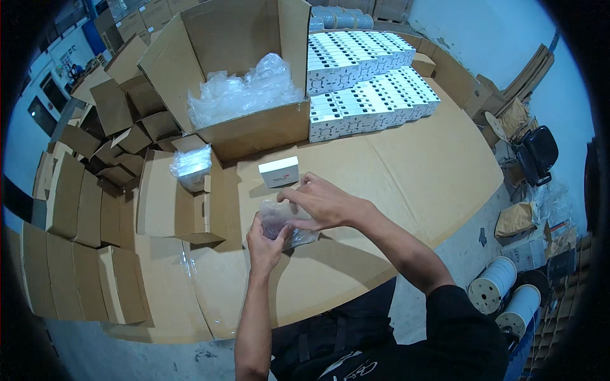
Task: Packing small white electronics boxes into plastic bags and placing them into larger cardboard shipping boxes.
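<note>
Clear plastic pouch (pixel 274 219) held over counter (pixel 375 178) in left hand (pixel 263 246)'s grip; also touched by right hand (pixel 324 203), grip closure undeterminable; white box (pixel 279 173) seen just beyond.

On my feed I count two bare hands (pixel 323 204), one translucent plastic bag (pixel 273 222) between them, one lone small white box (pixel 279 173), one large open brown cardboard carton (pixel 264 132).

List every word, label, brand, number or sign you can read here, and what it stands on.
Clear plastic packet: no print made out.
White box: small dark and red print, too small to read.
Stacked white boxes: black marks, too small to read.
Black shirt: white marking, not legible.
Brown cartons, upper left: faint print, too blurred.
Nothing legible enough to quote.
</note>
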`<state>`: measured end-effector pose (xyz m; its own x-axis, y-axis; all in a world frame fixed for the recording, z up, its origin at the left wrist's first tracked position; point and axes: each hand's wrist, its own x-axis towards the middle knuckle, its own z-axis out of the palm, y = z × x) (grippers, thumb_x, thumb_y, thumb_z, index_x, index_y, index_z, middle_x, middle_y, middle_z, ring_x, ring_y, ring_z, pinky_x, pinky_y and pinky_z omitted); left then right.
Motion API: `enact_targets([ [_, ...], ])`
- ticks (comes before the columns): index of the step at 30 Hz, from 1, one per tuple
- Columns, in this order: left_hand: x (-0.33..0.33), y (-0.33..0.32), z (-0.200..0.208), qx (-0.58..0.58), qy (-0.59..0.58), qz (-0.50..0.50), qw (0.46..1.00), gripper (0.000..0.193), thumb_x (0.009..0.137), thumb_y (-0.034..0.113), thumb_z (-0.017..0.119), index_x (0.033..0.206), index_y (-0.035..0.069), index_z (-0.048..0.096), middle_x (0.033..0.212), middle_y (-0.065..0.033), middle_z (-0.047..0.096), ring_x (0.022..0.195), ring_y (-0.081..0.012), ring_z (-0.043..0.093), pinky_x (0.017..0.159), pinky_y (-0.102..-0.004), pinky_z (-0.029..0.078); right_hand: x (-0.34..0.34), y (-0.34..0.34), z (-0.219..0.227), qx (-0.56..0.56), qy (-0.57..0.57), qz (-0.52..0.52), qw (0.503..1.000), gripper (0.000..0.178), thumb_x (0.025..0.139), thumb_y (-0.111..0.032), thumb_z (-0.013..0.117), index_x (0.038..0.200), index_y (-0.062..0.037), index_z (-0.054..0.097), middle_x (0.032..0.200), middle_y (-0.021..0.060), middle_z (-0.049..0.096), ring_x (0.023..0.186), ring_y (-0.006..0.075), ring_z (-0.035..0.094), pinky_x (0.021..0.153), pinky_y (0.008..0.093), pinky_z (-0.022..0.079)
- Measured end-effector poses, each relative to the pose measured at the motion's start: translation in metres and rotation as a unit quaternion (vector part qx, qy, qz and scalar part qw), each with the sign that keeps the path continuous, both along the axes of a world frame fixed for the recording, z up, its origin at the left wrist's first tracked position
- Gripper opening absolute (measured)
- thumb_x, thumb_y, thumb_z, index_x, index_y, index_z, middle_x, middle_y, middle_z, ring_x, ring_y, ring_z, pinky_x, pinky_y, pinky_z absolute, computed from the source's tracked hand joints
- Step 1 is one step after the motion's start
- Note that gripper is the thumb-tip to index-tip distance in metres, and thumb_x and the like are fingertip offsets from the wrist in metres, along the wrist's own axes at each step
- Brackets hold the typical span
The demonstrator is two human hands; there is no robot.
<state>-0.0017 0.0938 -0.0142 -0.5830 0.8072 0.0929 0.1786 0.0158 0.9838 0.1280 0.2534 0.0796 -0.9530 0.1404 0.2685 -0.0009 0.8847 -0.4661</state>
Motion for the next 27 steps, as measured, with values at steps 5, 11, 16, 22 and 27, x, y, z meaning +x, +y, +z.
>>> enact_targets([
  [5, -0.002, 0.000, 0.001, 0.004, -0.042, -0.029, 0.999, 0.049, 0.076, 0.010, 0.088, 0.114, 0.001, 0.058, 0.101, -0.0124, 0.072, 0.093, -0.0188, 0.069, 0.084, -0.0334, 0.055, -0.008, 0.010, 0.016, -0.008, -0.093, 0.017, 0.995, 0.025, 0.089, -0.024, 0.069, 0.105, -0.0056, 0.073, 0.088, 0.0186, 0.073, 0.091, 0.0371, 0.068, 0.091, 0.0482, 0.050],
  [11, 0.003, -0.001, 0.024, 0.003, 0.047, -0.063, 0.997, 0.072, 0.066, 0.015, 0.095, 0.122, 0.003, 0.052, 0.108, -0.0142, 0.071, 0.098, -0.0240, 0.071, 0.086, -0.0367, 0.057, -0.013, 0.018, 0.025, -0.113, -0.085, 0.042, 0.989, 0.021, 0.096, -0.018, 0.061, 0.105, -0.0035, 0.073, 0.091, 0.0187, 0.074, 0.089, 0.0379, 0.069, 0.085, 0.0460, 0.053],
  [16, 0.000, -0.002, 0.020, -0.022, 0.059, -0.056, 0.996, 0.076, 0.066, 0.014, 0.094, 0.126, 0.003, 0.048, 0.110, -0.0159, 0.071, 0.101, -0.0263, 0.071, 0.089, -0.0383, 0.057, -0.022, 0.022, 0.023, -0.227, -0.103, 0.062, 0.966, 0.023, 0.099, -0.022, 0.061, 0.102, -0.0013, 0.071, 0.078, 0.0160, 0.072, 0.080, 0.0322, 0.071, 0.077, 0.0430, 0.053],
  [22, 0.001, -0.002, 0.019, -0.046, 0.065, -0.032, 0.996, 0.076, 0.066, 0.014, 0.094, 0.126, 0.002, 0.049, 0.111, -0.0173, 0.071, 0.102, -0.0269, 0.071, 0.089, -0.0381, 0.057, -0.026, 0.022, 0.023, -0.140, -0.042, 0.003, 0.989, 0.029, 0.098, -0.024, 0.066, 0.086, 0.0017, 0.072, 0.068, 0.0120, 0.067, 0.061, 0.0224, 0.062, 0.060, 0.0389, 0.048],
  [27, -0.001, 0.000, 0.013, -0.036, 0.068, -0.011, 0.997, 0.074, 0.066, 0.012, 0.094, 0.125, 0.002, 0.050, 0.112, -0.0169, 0.071, 0.105, -0.0275, 0.070, 0.091, -0.0397, 0.056, -0.031, 0.026, -0.001, -0.175, 0.081, -0.002, 0.981, 0.032, 0.099, -0.025, 0.064, 0.079, -0.0010, 0.073, 0.063, 0.0095, 0.063, 0.058, 0.0225, 0.058, 0.059, 0.0383, 0.046],
])
